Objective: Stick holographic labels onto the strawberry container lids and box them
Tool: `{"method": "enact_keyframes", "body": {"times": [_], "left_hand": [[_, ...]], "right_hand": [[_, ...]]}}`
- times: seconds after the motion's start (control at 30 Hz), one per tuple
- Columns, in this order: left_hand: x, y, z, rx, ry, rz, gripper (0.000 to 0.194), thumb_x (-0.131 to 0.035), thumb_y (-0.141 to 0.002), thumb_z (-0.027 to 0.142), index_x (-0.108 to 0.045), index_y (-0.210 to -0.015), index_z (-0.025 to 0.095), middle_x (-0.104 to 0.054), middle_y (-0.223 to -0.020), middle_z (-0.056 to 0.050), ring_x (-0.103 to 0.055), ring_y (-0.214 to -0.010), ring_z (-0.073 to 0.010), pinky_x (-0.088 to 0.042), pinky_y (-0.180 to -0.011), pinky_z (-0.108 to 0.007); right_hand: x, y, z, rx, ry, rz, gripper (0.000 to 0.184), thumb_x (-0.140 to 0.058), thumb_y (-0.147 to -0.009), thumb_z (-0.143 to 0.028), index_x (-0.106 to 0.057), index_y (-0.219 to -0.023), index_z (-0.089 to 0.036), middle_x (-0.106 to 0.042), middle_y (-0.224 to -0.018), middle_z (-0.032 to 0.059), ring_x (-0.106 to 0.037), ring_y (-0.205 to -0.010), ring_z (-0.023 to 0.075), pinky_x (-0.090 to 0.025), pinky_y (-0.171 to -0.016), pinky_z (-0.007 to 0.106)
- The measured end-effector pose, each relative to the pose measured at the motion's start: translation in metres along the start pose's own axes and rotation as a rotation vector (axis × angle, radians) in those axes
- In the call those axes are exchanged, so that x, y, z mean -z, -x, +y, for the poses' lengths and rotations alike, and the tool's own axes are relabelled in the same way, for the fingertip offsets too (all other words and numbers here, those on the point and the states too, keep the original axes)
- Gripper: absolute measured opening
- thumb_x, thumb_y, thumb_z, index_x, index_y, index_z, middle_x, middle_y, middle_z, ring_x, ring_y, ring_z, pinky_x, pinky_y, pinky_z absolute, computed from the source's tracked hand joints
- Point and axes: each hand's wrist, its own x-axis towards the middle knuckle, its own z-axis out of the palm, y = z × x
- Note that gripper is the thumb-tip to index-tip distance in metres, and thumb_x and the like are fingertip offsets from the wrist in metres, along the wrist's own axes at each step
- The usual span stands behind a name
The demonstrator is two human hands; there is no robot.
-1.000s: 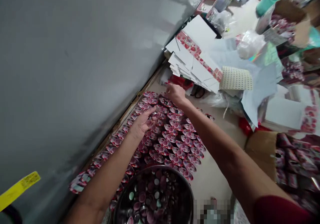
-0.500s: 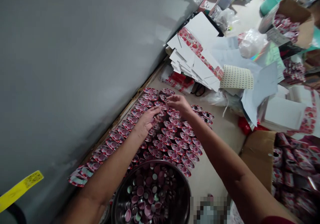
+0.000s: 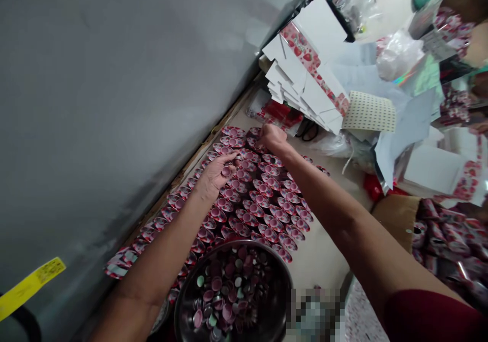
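Rows of oval, red-and-pink patterned packages [image 3: 253, 208] stand close together on the floor, many with a pink round piece in the middle. My left hand [image 3: 218, 174] is over the rows, fingers curled round a few small pink round caps [image 3: 226, 170]. Farther off, my right hand [image 3: 271, 138] is closed and bent down at the top of one package near the far end; its fingertips are hidden. Close to me, a dark metal bowl [image 3: 182, 301] holds many loose small caps, mostly pink, some pale green or silvery.
A grey wall [image 3: 114, 78] runs along the left. Flat white cartons with strawberry print [image 3: 318, 62] are stacked beyond the rows. At the right, a cardboard box [image 3: 394, 217] is full of similar packages. Plastic bags, sheets and black-handled scissors [image 3: 309, 130] lie around.
My right hand has moved away from my left hand, farther along the rows, and down onto a package. My left hand has turned, so the caps in it now show. The view has shifted slightly.
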Motion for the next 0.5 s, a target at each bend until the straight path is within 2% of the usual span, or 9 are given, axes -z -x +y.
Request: {"method": "enact_keyframes", "body": {"times": [0.07,0.17,0.23,0.3,0.33,0.4,0.5], "left_hand": [[-0.002,0.005,-0.001,-0.009,-0.015,0.017,0.019,-0.054,-0.095,-0.002,-0.069,-0.091,0.008,-0.065,-0.07,-0.003,-0.062,-0.052,-0.006,-0.036,-0.036,-0.008],[-0.005,0.01,-0.004,-0.008,-0.016,0.034,0.018,-0.054,-0.097,0.0,-0.068,-0.089,0.009,-0.062,-0.066,0.0,-0.056,-0.047,-0.0034,-0.035,-0.035,-0.007],[-0.005,0.01,-0.01,0.001,-0.017,0.033,0.016,-0.057,-0.098,0.002,-0.068,-0.089,0.01,-0.061,-0.065,0.001,-0.053,-0.044,-0.0024,-0.03,-0.032,-0.008],[-0.005,0.008,-0.019,0.012,-0.034,0.031,0.012,-0.061,-0.096,0.003,-0.067,-0.089,0.011,-0.059,-0.063,0.002,-0.05,-0.042,-0.0018,-0.026,-0.031,-0.008],[-0.006,0.007,-0.026,0.021,-0.045,0.031,0.011,-0.063,-0.095,0.004,-0.067,-0.088,0.011,-0.059,-0.062,0.002,-0.049,-0.042,-0.0016,-0.025,-0.031,-0.008],[-0.009,0.005,-0.041,0.05,-0.067,0.041,0.012,-0.063,-0.096,0.005,-0.066,-0.086,0.011,-0.06,-0.063,0.002,-0.048,-0.041,-0.0016,-0.025,-0.031,-0.008],[-0.018,0.0,-0.06,0.11,-0.102,0.053,0.016,-0.059,-0.099,0.009,-0.065,-0.084,0.011,-0.061,-0.064,0.0,-0.05,-0.042,-0.0025,-0.025,-0.031,-0.008]], "right_hand": [[0.0,0.011,0.002,0.039,-0.036,0.069,0.034,-0.089,-0.07,-0.03,-0.075,-0.1,-0.025,-0.077,-0.108,0.0054,-0.07,-0.101,0.026,-0.049,-0.08,0.029],[-0.011,0.052,0.002,0.169,-0.227,0.224,0.015,-0.073,-0.081,-0.023,-0.074,-0.097,-0.024,-0.076,-0.099,0.0041,-0.068,-0.093,0.0215,-0.049,-0.081,0.028],[-0.024,0.087,0.0,0.322,-0.448,0.312,0.018,-0.066,-0.083,-0.02,-0.074,-0.1,-0.022,-0.074,-0.097,0.0039,-0.066,-0.088,0.019,-0.05,-0.081,0.028],[-0.039,0.118,-0.002,0.444,-0.623,0.344,0.026,-0.064,-0.082,-0.019,-0.074,-0.106,-0.022,-0.073,-0.102,0.0044,-0.065,-0.084,0.018,-0.051,-0.08,0.027],[-0.046,0.13,-0.004,0.448,-0.663,0.356,0.027,-0.063,-0.082,-0.019,-0.075,-0.107,-0.022,-0.072,-0.103,0.0049,-0.065,-0.084,0.0182,-0.052,-0.08,0.028],[-0.058,0.145,-0.003,0.368,-0.668,0.392,0.025,-0.061,-0.082,-0.017,-0.077,-0.101,-0.023,-0.073,-0.102,0.0057,-0.067,-0.087,0.0196,-0.053,-0.083,0.029],[-0.062,0.144,0.01,0.24,-0.626,0.417,0.022,-0.061,-0.082,-0.017,-0.079,-0.092,-0.025,-0.075,-0.098,0.0057,-0.069,-0.092,0.0215,-0.053,-0.087,0.031]]}}
